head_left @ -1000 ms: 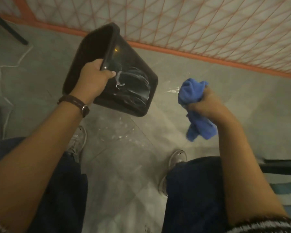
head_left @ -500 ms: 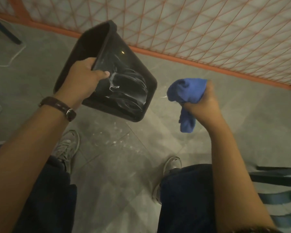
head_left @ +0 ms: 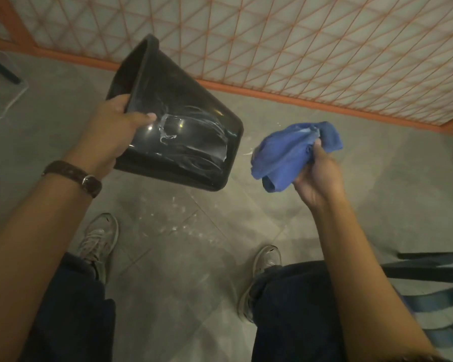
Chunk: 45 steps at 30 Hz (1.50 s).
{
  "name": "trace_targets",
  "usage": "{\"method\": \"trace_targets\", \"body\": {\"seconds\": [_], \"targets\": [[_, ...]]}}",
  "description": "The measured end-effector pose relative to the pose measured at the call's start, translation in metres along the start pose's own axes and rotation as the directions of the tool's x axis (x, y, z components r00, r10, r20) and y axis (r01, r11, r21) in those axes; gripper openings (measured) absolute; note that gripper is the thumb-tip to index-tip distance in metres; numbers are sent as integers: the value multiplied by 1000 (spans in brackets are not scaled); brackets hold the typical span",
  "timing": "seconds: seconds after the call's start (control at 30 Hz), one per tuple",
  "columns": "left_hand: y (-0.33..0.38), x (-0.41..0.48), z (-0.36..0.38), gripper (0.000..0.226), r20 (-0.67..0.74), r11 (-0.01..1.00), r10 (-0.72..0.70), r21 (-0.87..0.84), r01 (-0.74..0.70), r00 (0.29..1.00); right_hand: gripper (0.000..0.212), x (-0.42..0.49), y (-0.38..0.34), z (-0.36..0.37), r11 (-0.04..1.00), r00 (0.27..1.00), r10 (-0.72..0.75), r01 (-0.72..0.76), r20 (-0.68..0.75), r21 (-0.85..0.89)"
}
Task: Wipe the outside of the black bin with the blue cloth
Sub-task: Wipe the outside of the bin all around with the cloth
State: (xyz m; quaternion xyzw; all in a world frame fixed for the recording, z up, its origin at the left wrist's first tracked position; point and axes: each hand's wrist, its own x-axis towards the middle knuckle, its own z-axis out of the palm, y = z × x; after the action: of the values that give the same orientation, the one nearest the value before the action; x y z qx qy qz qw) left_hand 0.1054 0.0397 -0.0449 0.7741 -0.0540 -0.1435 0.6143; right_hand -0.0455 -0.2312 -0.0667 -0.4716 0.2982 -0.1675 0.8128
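Note:
A black plastic bin (head_left: 183, 121) hangs tipped on its side above the floor, its base pointing right and toward me, its mouth up and to the left. Wet streaks shine on its upper side. My left hand (head_left: 115, 126) grips the bin's rim, thumb on the outside, fingers inside. To the right, a bunched blue cloth (head_left: 290, 150) is held by my right hand (head_left: 317, 176), palm turned up. A gap separates the cloth from the bin's base.
Grey tiled floor with pale splashes (head_left: 173, 226) lies under the bin. An orange lattice barrier (head_left: 298, 48) runs across the back. My two shoes (head_left: 100, 239) stand below. A dark chair frame (head_left: 429, 267) is at the right edge.
My right hand has turned palm-up and dropped a little, and the cloth has spread out. The bin has tilted slightly, still held by my left hand.

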Motion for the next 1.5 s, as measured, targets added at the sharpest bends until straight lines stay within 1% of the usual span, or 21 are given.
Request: {"method": "trace_targets", "body": {"seconds": [0.1, 0.17, 0.23, 0.27, 0.37, 0.43, 0.5, 0.57, 0.6, 0.73, 0.8, 0.87, 0.9, 0.93, 1.0, 1.07, 1.17, 1.27, 1.33, 1.43, 1.5], "targets": [[-1, -1, 4, 25, -2, 1000, 13, -4, -13, 1000, 46, -6, -6, 2, 998, 982, 53, -56, 180, 15], [-2, -1, 6, 25, 5, 1000, 16, -10, -16, 1000, 54, -8, -9, 3, 997, 957, 72, -68, 280, -27], [-2, 0, 7, 25, 1, 1000, 10, -3, -10, 1000, 64, -9, -9, 2, 996, 944, 86, -77, 317, -41], [-3, 0, 7, 26, 1, 1000, 7, -10, -7, 1000, 66, -9, -8, 2, 995, 955, 85, -70, 286, -66], [-5, 1, 7, 26, 17, 1000, -1, -30, 2, 1000, 48, -12, -6, 4, 978, 994, 9, 13, 106, -207], [-5, 2, 5, 21, 26, 1000, 2, -28, -1, 1000, 35, -13, -7, 4, 957, 997, -67, 57, -26, -283], [-5, 2, 2, 16, 49, 1000, 18, -11, -17, 999, 26, -17, -9, 6, 945, 993, -114, 111, 6, -308], [-6, 3, -3, 18, 84, 1000, 18, -20, -16, 996, 12, -22, -13, 9, 962, 983, -160, 175, 89, -208], [-6, 4, -6, 18, 95, 1000, 11, -27, -9, 995, 13, -22, -14, 9, 971, 979, -183, 195, 91, -141], [-1, 6, -11, 21, 117, 1000, 18, -19, -16, 993, 18, -23, -20, 10, 974, 987, -139, 123, 75, 189], [1, 3, -10, 33, 134, 999, 32, -11, -31, 990, 17, -22, -21, 8, 973, 995, -92, 80, 45, 216], [0, 2, -9, 30, 149, 1000, 19, 0, -20, 989, 11, -20, -21, 8, 992, 998, -61, 61, -8, 109], [-1, 2, -10, 23, 159, 1000, 8, -2, -8, 987, 12, -20, -19, 9, 998, 997, -57, 57, -44, -6], [-2, 3, -10, 19, 169, 1000, -2, -7, 3, 986, 23, -20, -18, 10, 985, 994, -68, 54, -85, -162], [-2, 2, -11, 14, 200, 999, -15, -26, 21, 980, 41, -21, -12, 13, 868, 979, -144, 54, -147, -494], [-4, 1, -10, 12, 222, 999, -27, -40, 36, 975, 48, -24, -3, 17, 721, 970, -235, 134, -59, -680], [-11, 0, -10, 10, 219, 998, -55, -28, 62, 974, 55, -20, 11, 17, 628, 939, -337, 280, 70, -726], [-15, 0, -9, 13, 198, 996, -77, -35, 86, 977, 60, -15, 19, 19, 584, 928, -349, 323, 129, -745], [-17, 0, -6, 18, 132, 999, -48, 22, 46, 990, 62, -12, 26, 21, 576, 921, -352, 352, 165, -738], [-17, 1, -1, 25, 33, 984, 30, 176, -35, 999, 41, -7, 31, 19, 581, 930, -333, 332, 154, -743], [-16, 1, 2, 24, 6, 985, 23, 172, -24, 1000, 34, -4, 32, 19, 573, 945, -284, 302, 161, -762]]}}
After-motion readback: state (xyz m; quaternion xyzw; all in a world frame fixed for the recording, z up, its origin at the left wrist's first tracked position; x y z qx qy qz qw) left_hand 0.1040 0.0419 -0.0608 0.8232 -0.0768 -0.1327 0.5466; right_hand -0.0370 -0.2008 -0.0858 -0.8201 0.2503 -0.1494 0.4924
